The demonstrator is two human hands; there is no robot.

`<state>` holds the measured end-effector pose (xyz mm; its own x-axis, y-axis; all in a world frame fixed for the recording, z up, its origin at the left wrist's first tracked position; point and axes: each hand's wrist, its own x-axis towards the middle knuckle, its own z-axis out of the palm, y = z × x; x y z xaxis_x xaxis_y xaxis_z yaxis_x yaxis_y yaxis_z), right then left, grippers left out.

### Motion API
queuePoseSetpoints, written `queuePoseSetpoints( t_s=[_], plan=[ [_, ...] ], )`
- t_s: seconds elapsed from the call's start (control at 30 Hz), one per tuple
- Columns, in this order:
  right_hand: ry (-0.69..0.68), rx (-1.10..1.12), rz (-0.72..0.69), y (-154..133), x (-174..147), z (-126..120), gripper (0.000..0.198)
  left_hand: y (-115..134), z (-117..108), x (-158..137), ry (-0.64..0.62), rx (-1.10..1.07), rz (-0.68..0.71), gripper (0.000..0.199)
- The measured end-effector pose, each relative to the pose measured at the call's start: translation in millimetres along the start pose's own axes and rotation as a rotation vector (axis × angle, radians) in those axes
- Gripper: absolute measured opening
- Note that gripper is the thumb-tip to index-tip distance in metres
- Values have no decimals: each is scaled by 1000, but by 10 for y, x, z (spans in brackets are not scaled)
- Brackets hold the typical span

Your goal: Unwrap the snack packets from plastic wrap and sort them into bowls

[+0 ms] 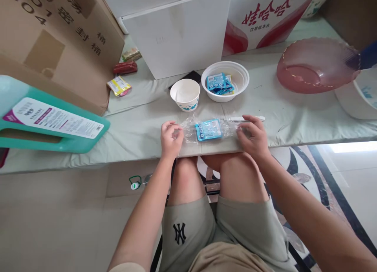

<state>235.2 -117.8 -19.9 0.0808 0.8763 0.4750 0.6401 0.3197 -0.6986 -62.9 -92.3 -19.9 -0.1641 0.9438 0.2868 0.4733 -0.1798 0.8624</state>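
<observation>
A small blue packet (208, 130) lies near the table's front edge, on or inside a sheet of clear plastic wrap (189, 131); which of the two I cannot tell. My left hand (171, 138) pinches the wrap's left end with curled fingers. At its right end, my right hand (252, 135) has thumb and fingers closed on the plastic. Just behind the wrap lies a white plastic stick-like utensil (260, 118), partly covered by my right fingers. A white paper bowl (185, 94) with a blue pattern stands beyond, beside a white plastic bowl (244, 81) holding several blue packets (219, 83).
A teal jug (73, 119) and a large cardboard box (73, 64) stand at left, with small snack packets (119, 85) beside the box. White boxes (182, 36) line the back. A pink translucent basin (312, 64) rests at right on a white container (353, 103).
</observation>
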Motion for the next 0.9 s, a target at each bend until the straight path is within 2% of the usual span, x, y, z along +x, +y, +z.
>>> queuePoseSetpoints(
  t_s=[0.1,0.2,0.3,0.37,0.43,0.53,0.63,0.73,0.9],
  plan=[
    [69,-2,4,2,-57,-7,8,-46,-8,4,95,-136,-62,7],
    [79,66,-45,-52,-79,-65,15,-66,-7,13,112,-243,-112,11],
    [25,99,-79,-166,3,-95,43,-50,-3,29,90,-297,-137,15],
    [-45,54,-37,-251,101,-76,59,-29,-1,36,90,-317,-152,17],
    [-127,-9,31,-314,180,-46,49,-7,2,34,95,-317,-163,17],
    [-219,-75,12,-340,157,-38,14,25,10,16,103,-272,-176,16],
    [-232,-95,-75,-303,-37,-93,15,57,15,4,99,-238,-189,15],
    [-228,-136,-93,-247,-252,-158,19,94,7,12,88,-260,-224,15],
    [-267,-194,-145,-121,-413,-262,23,128,-83,48,109,-332,-362,14]
  ],
)
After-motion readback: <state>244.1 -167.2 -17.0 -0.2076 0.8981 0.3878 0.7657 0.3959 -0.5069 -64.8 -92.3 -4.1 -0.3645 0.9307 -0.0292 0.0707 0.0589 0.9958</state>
